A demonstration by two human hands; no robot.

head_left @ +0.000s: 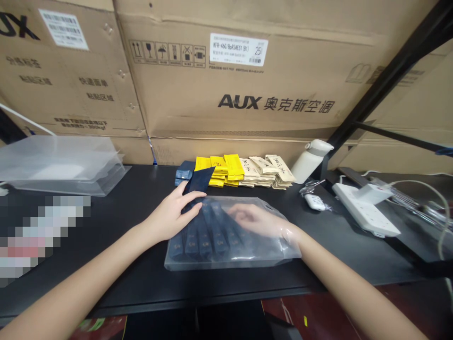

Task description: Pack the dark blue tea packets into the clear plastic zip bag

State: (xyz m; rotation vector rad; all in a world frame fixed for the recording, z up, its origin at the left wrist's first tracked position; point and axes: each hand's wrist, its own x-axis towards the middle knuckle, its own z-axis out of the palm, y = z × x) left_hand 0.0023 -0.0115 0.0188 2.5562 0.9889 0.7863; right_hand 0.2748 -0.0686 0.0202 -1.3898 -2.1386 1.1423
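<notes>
My left hand [175, 212] is closed on a dark blue packet [200, 182], which sticks up at the left end of a frosted clear plastic bag [226, 262]. Inside the bag lie several dark blue packets [205, 236] side by side, with small light print on them. My right hand [253, 219] reaches into the bag through its right end and shows blurred through the plastic. Its fingers are curled over the packets; what they grip, if anything, is hidden.
Behind the bag stand stacks of dark blue packets [183, 174], yellow packets [233, 165] and beige packets [265, 167]. A white bottle [307, 163], an earbud case [314, 202] and a power strip [364, 208] are to the right. More clear bags [60, 163] lie left, before large cartons [247, 118].
</notes>
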